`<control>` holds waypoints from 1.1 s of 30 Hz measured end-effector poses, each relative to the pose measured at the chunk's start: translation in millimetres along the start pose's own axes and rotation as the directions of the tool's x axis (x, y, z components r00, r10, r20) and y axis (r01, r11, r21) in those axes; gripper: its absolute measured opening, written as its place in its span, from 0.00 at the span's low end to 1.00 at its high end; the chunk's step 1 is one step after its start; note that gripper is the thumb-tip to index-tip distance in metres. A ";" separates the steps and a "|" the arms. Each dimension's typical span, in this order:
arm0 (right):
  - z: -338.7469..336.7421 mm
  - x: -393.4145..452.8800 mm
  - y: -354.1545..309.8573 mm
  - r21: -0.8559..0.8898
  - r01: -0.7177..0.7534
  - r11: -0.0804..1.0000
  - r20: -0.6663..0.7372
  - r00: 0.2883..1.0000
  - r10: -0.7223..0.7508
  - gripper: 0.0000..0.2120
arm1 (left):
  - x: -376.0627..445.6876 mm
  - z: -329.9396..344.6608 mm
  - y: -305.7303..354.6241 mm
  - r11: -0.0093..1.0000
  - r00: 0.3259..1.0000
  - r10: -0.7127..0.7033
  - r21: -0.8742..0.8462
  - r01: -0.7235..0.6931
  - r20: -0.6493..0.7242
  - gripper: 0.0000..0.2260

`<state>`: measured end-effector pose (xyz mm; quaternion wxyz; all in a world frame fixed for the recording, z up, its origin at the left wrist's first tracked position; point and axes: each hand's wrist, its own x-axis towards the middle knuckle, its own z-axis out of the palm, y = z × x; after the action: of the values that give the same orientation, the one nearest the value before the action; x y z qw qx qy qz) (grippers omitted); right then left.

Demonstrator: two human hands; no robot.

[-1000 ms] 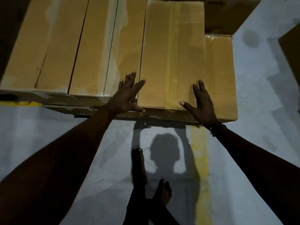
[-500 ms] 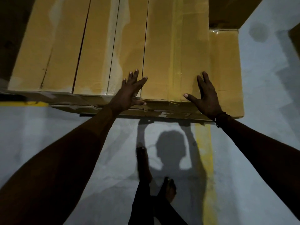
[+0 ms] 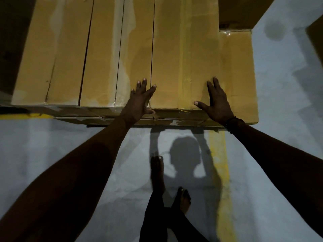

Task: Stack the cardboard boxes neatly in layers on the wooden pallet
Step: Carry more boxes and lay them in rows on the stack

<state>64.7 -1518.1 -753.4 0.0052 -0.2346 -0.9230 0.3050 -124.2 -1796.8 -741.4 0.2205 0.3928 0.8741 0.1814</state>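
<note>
Both hands lie flat on top of the brown boxes, fingers straight and spread. The left hand (image 3: 138, 102) rests over the crack between two boxes. The right hand (image 3: 216, 103) presses on the near right box (image 3: 183, 58) — the one with shiny tape down its middle. That box sits in the top row, snug beside the other boxes (image 3: 78, 58). A lower box (image 3: 237, 75) sticks out on the right. Bare feet (image 3: 157, 172) stand on the gray floor (image 3: 271, 154) — a yellow line (image 3: 222, 172) runs beside them.

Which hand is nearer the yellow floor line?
Right. The right hand rests on the top box almost above the yellow floor line; the left hand lies farther left.
</note>
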 end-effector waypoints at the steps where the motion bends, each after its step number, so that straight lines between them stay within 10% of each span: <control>1: -3.3 -0.3 -4.9 -0.012 -0.009 1.000 0.017 1.000 0.009 0.44 | -0.1 -2.1 2.9 1.000 1.000 -0.020 0.006 0.019 0.012 0.49; 8: -58.2 -28.0 -54.2 0.151 -0.210 0.966 0.049 0.977 0.205 0.40 | -11.6 -48.5 51.3 0.994 0.973 -0.099 0.063 0.087 0.209 0.49; 14: -161.8 -87.5 -104.2 0.213 -0.298 0.931 0.033 0.954 0.298 0.29 | -60.4 -117.2 137.4 0.981 0.994 -0.080 -0.184 0.066 -0.073 0.29; 21: -286.0 -164.5 -129.4 0.267 -0.305 0.914 -0.144 0.925 0.351 0.26 | -96.3 -199.4 233.5 0.935 0.992 -0.073 -0.353 0.032 -0.102 0.26; 33: -399.1 -396.7 -51.1 0.483 -0.445 0.754 -0.417 0.640 0.645 0.24 | -117.6 -187.7 435.3 0.878 0.988 0.150 -0.457 -0.142 -0.020 0.20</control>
<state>456.8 -1503.4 -346.8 0.2219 -0.5801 -0.6953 0.3615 110.6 -1641.7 -342.2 0.2995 0.3961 0.7728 0.3951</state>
